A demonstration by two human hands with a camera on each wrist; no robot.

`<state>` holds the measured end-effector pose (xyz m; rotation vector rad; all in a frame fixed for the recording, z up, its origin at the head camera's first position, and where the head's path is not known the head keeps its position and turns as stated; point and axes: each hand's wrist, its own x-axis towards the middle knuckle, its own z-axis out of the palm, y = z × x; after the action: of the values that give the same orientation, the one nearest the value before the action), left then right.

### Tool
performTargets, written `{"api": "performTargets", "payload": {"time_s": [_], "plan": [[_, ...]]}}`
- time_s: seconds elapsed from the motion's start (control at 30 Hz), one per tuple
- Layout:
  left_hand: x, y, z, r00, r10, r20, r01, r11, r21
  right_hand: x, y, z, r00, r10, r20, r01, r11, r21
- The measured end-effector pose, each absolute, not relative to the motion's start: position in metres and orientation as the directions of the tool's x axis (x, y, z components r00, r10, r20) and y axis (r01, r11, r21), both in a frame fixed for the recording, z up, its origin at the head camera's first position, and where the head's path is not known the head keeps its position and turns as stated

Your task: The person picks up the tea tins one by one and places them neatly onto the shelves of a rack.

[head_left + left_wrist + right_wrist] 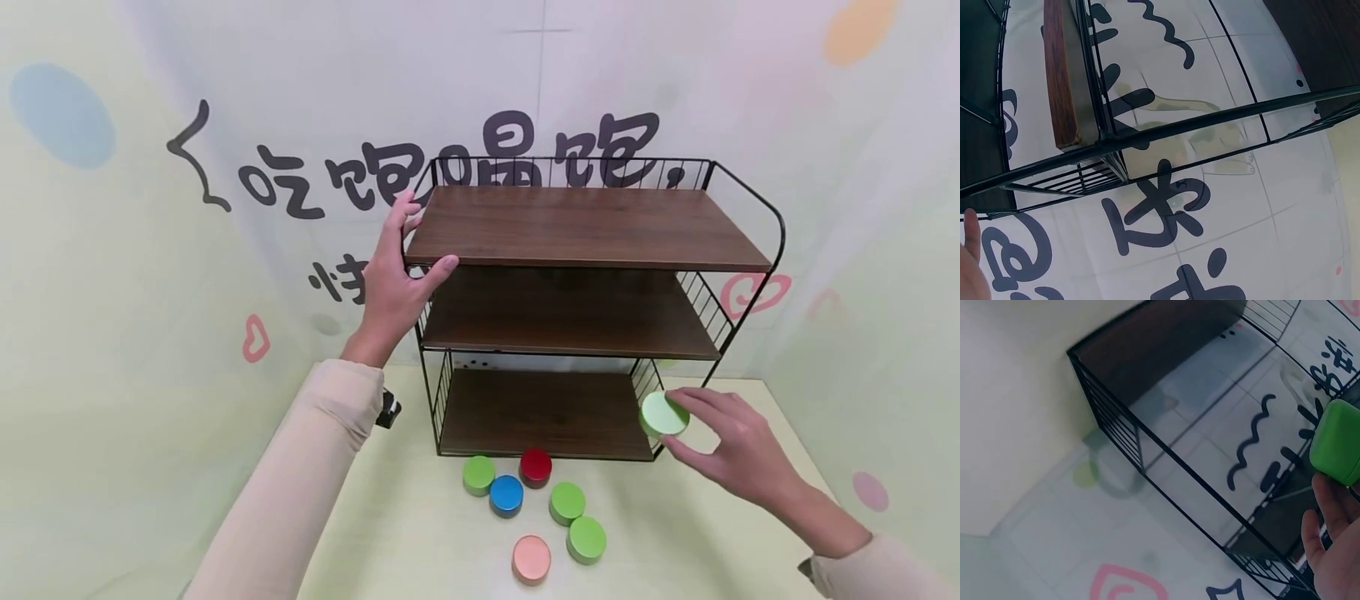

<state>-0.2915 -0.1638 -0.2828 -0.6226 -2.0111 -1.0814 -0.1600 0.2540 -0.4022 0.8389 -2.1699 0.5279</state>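
Observation:
A three-tier rack point(570, 312) with dark wood boards and a black wire frame stands against the wall. My left hand point(395, 283) grips the left front corner of its top board, thumb over the front edge; only a bit of that hand point(972, 262) enters the left wrist view. Beside the rack's lower right side, my right hand point(738, 442) pinches a round light green tin point(664, 414) between thumb and fingers, raised off the table. In the right wrist view the same tin point(1338, 444) appears at the right edge, partly cut off.
On the table in front of the rack lie several round tins: green point(478, 475), blue point(506, 496), dark red point(536, 467), two more green point(577, 521) and pink point(531, 559). A small black object point(388, 409) shows behind the left sleeve. Printed cloth walls surround the table.

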Motion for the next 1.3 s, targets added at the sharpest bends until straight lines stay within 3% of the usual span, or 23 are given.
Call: {"api": "performTargets", "payload": {"time_s": [0.23,0.6,1.0,1.3], "plan": [[-0.29,-0.163,-0.282,-0.614,0.058,0.787,0.689,0.525,0.499,-0.17,0.256,-0.372,-0.424,-0.391,0.817,-0.743,0.666,-0.067],[-0.294,-0.166,-0.284,-0.566,0.064,0.822,0.728,0.507,0.461,-0.175,0.258,-0.328,-0.39,-0.361,0.847,-0.743,0.667,-0.058],[-0.296,-0.164,-0.282,-0.559,0.066,0.827,0.733,0.504,0.456,-0.172,0.256,-0.287,-0.309,-0.271,0.912,-0.751,0.658,-0.059],[-0.295,-0.164,-0.283,-0.567,0.063,0.821,0.724,0.513,0.461,-0.173,0.253,-0.262,-0.286,-0.27,0.919,-0.743,0.668,-0.035]]}}
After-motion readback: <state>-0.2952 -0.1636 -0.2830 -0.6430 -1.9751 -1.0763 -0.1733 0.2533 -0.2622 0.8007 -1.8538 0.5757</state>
